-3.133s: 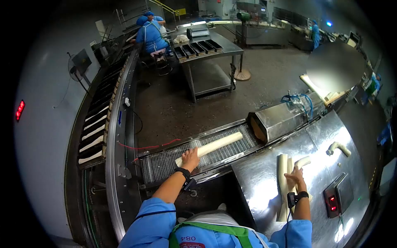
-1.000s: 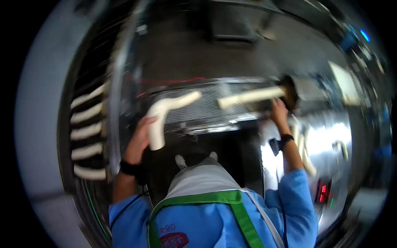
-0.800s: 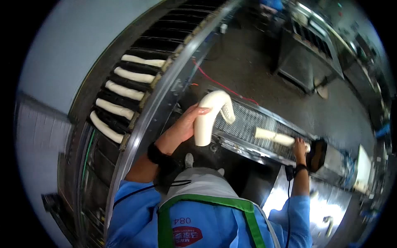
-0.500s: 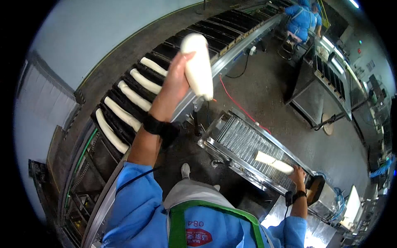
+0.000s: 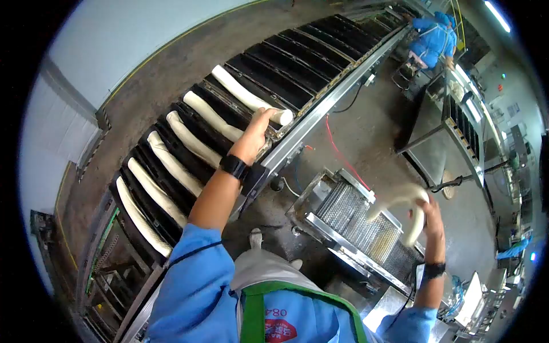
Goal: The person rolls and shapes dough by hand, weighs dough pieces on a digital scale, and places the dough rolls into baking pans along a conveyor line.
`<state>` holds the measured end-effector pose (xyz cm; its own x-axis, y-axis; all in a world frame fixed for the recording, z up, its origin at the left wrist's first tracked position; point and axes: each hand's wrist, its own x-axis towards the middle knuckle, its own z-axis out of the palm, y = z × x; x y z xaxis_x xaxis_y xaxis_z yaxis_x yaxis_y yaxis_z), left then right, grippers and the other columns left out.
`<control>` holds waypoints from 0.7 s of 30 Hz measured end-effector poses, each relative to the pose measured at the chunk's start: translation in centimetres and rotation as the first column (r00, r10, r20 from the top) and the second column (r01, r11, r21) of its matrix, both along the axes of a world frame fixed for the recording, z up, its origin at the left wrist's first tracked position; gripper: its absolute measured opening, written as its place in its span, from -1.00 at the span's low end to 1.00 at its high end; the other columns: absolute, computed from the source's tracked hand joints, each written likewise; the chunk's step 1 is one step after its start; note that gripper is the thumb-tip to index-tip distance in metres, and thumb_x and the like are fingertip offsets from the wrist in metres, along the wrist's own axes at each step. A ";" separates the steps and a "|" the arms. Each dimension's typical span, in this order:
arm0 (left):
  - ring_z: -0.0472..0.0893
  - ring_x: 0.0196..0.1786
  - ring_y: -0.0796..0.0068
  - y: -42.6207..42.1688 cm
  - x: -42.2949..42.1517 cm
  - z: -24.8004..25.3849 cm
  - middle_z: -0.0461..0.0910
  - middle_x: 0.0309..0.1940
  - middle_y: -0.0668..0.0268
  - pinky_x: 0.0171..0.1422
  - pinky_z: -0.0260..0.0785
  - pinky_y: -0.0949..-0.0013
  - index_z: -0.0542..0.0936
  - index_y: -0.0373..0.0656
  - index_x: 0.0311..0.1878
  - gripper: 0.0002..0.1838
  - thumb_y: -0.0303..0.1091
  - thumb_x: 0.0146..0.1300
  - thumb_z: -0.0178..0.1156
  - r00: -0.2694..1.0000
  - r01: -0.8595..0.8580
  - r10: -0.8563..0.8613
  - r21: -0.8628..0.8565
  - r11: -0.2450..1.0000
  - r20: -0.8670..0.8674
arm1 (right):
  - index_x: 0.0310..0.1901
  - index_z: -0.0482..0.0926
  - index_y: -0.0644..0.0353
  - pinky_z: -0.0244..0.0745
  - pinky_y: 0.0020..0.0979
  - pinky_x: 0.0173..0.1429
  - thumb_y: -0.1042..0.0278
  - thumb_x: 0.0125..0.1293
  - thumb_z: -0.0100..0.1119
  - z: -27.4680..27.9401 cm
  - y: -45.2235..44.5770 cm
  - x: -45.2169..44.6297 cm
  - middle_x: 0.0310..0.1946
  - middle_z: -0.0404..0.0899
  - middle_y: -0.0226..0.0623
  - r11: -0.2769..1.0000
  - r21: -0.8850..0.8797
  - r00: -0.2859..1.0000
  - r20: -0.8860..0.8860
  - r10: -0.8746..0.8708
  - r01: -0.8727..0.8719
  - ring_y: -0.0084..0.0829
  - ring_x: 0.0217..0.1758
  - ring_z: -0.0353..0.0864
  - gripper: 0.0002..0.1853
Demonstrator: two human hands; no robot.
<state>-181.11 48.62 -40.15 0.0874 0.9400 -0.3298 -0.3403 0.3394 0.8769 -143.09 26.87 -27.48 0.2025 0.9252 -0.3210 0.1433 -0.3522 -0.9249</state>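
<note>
My left hand (image 5: 255, 135) is wrapped round the near end of a pale dough roll (image 5: 240, 91), which lies along a black tray slot at the upper left. The roll's cut end sticks out past my fingers. Beside it, several more dough rolls (image 5: 191, 136) rest in neighbouring black trays. On the right, my right hand (image 5: 430, 216) grips a second dough piece (image 5: 413, 197), blurred by motion and bent into an arch. That piece hangs above the metal mesh conveyor (image 5: 354, 215).
A line of black trays (image 5: 280, 71) runs up to the far right along a metal rail (image 5: 329, 106). Two people in blue (image 5: 437, 43) are at the far end. A steel table (image 5: 426, 134) with dark trays stands at the right. A red cord (image 5: 337, 148) lies beyond the conveyor.
My left hand has brought its dough roll down from the air into a tray slot. My right hand has lifted the other dough piece off the mesh conveyor, and it now droops.
</note>
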 end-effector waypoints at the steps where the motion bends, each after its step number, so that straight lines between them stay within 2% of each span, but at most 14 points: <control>1: 0.34 -0.03 0.38 0.2 -0.4 -0.8 0.39 -0.11 0.23 0.08 0.11 0.41 0.36 -0.26 -0.04 -0.56 -0.18 0.06 0.04 1.000 0.005 -0.005 -0.010 1.000 0.000 | -0.15 0.34 0.42 0.43 -0.53 -0.44 0.29 -0.02 0.05 1.1 2.4 -2.0 -0.41 0.46 -0.22 0.997 0.051 0.998 0.007 0.056 -0.056 -0.50 -0.51 0.47 -0.57; 3: 0.33 0.01 0.35 1.0 -1.4 -2.7 0.38 -0.10 0.18 0.11 0.11 0.39 0.31 -0.28 0.02 -0.52 -0.21 0.06 0.00 0.930 -0.114 0.159 0.153 0.982 -0.332 | -0.10 0.32 0.39 0.46 -0.55 -0.48 0.23 0.00 0.06 3.3 7.4 -5.9 -0.38 0.44 -0.21 0.967 0.182 0.984 0.028 0.178 -0.180 -0.52 -0.53 0.48 -0.53; 4: 0.32 0.05 0.25 0.5 -2.0 -1.5 0.38 -0.07 0.15 0.15 0.10 0.33 0.33 -0.20 0.04 -0.53 -0.21 0.05 0.01 0.853 -0.051 0.160 0.227 0.973 -0.496 | -0.09 0.31 0.39 0.47 -0.54 -0.44 0.21 0.02 0.06 4.7 9.6 -7.9 -0.34 0.44 -0.19 0.949 0.259 0.981 -0.025 0.194 -0.181 -0.51 -0.50 0.48 -0.52; 5: 0.32 0.05 0.25 0.6 -2.5 -1.7 0.38 -0.07 0.15 0.15 0.10 0.33 0.33 -0.20 0.04 -0.53 -0.21 0.05 0.01 0.854 -0.049 0.158 0.226 0.973 -0.495 | -0.07 0.30 0.39 0.48 -0.53 -0.39 0.20 0.04 0.07 6.0 11.9 -9.8 -0.31 0.43 -0.18 0.925 0.335 0.974 -0.074 0.216 -0.179 -0.49 -0.46 0.49 -0.51; 7: 0.36 0.01 0.33 1.0 -3.4 -2.2 0.44 -0.16 0.17 0.12 0.11 0.37 0.44 -0.20 -0.06 -0.64 -0.29 0.05 0.05 0.624 0.238 0.062 0.265 0.934 -0.779 | -0.04 0.28 0.40 0.49 -0.51 -0.30 0.18 0.06 0.07 7.7 16.6 -12.6 -0.24 0.41 -0.17 0.872 0.455 0.967 -0.078 0.244 -0.183 -0.46 -0.37 0.49 -0.49; 8: 0.39 -0.04 0.23 0.6 -3.3 -1.9 0.44 -0.15 0.13 0.07 0.18 0.32 0.45 -0.08 -0.06 -0.66 -0.27 0.04 0.04 0.519 0.348 0.055 0.270 0.898 -0.853 | -0.03 0.28 0.39 0.48 -0.50 -0.27 0.18 0.06 0.08 7.8 19.2 -13.8 -0.24 0.41 -0.17 0.856 0.466 0.958 -0.059 0.281 -0.223 -0.45 -0.34 0.49 -0.49; 9: 0.37 -0.01 0.19 0.4 -2.8 -1.4 0.44 -0.11 0.16 0.12 0.09 0.22 0.45 0.02 -0.06 -0.67 -0.27 0.05 0.01 0.322 0.409 0.003 0.143 0.901 -0.947 | -0.02 0.28 0.39 0.48 -0.50 -0.24 0.18 0.06 0.08 7.7 21.8 -14.9 -0.24 0.41 -0.18 0.841 0.475 0.948 -0.038 0.315 -0.260 -0.45 -0.32 0.48 -0.48; 11: 0.35 0.03 0.18 0.8 -2.2 -1.1 0.44 -0.07 0.19 0.16 -0.03 0.13 0.40 0.10 0.03 -0.62 -0.22 0.08 -0.02 0.008 0.486 0.005 0.008 0.874 -1.000 | -0.02 0.29 0.40 0.46 -0.52 -0.27 0.13 0.04 0.12 5.5 27.5 -17.1 -0.22 0.42 -0.18 0.861 0.326 0.918 0.063 0.392 -0.390 -0.45 -0.31 0.48 -0.44; 13: 0.31 0.06 0.18 3.2 -2.1 -2.0 0.43 -0.05 0.20 0.17 -0.09 0.10 0.35 0.14 0.07 -0.59 -0.19 0.10 -0.04 -0.092 0.465 -0.091 -0.123 0.877 -0.992 | -0.04 0.32 0.39 0.41 -0.53 -0.33 0.07 0.02 0.16 1.2 33.9 -19.4 -0.26 0.43 -0.19 0.909 0.065 0.846 0.398 0.356 -0.413 -0.46 -0.35 0.48 -0.41; 15: 0.19 0.17 0.16 5.5 -2.5 -2.8 0.39 0.01 0.18 0.21 -0.16 0.06 0.21 0.18 0.19 -0.46 -0.04 0.09 -0.02 -0.173 0.420 -0.259 -0.309 0.853 -0.950 | -0.10 0.37 0.38 0.34 -0.54 -0.39 0.03 0.01 0.17 -3.4 36.4 -20.9 -0.36 0.46 -0.24 0.844 0.217 0.799 0.498 0.337 -0.491 -0.49 -0.41 0.47 -0.43; 17: 0.09 0.24 0.13 5.9 -3.2 -3.6 0.36 0.04 0.15 0.25 -0.21 0.04 0.17 0.11 0.21 -0.36 0.07 0.04 0.00 -0.257 0.404 -0.158 -0.254 0.878 -0.953 | -0.17 0.43 0.32 0.32 -0.55 -0.40 0.02 0.02 0.16 -7.2 37.2 -20.0 -0.43 0.46 -0.31 0.816 0.331 0.813 0.520 0.262 -0.475 -0.52 -0.46 0.46 -0.50; 18: 0.07 0.25 0.11 6.4 -3.9 -3.7 0.34 0.07 0.14 0.28 -0.23 0.04 0.13 0.07 0.23 -0.27 0.15 -0.01 0.03 -0.287 0.411 -0.196 -0.306 0.859 -0.938 | -0.30 0.48 0.34 0.37 -0.38 -0.20 -0.04 -0.05 0.17 -8.4 36.7 -18.7 -0.41 0.52 -0.12 0.841 0.255 0.819 0.475 0.321 -0.478 -0.34 -0.31 0.51 -0.49; 19: 0.08 0.24 0.11 6.1 -4.4 -3.2 0.35 0.06 0.15 0.28 -0.19 0.05 0.13 0.09 0.23 -0.26 0.16 -0.02 0.03 -0.390 0.420 -0.145 -0.316 0.851 -0.910 | -0.37 0.48 0.30 0.38 -0.39 -0.26 0.03 -0.01 0.15 -8.6 34.2 -17.5 -0.50 0.52 -0.19 0.852 0.237 0.855 0.366 0.366 -0.467 -0.37 -0.40 0.51 -0.59; 21: 0.15 0.21 0.11 6.8 -5.8 -5.4 0.40 0.01 0.16 0.24 -0.12 0.07 0.23 0.08 0.17 -0.27 0.18 -0.10 0.10 -0.467 0.423 0.051 -0.172 0.890 -0.883 | -0.36 0.48 0.30 0.38 -0.40 -0.30 0.12 0.01 0.15 -11.7 30.5 -12.8 -0.55 0.50 -0.23 0.876 0.129 0.833 0.400 0.383 -0.465 -0.35 -0.48 0.51 -0.65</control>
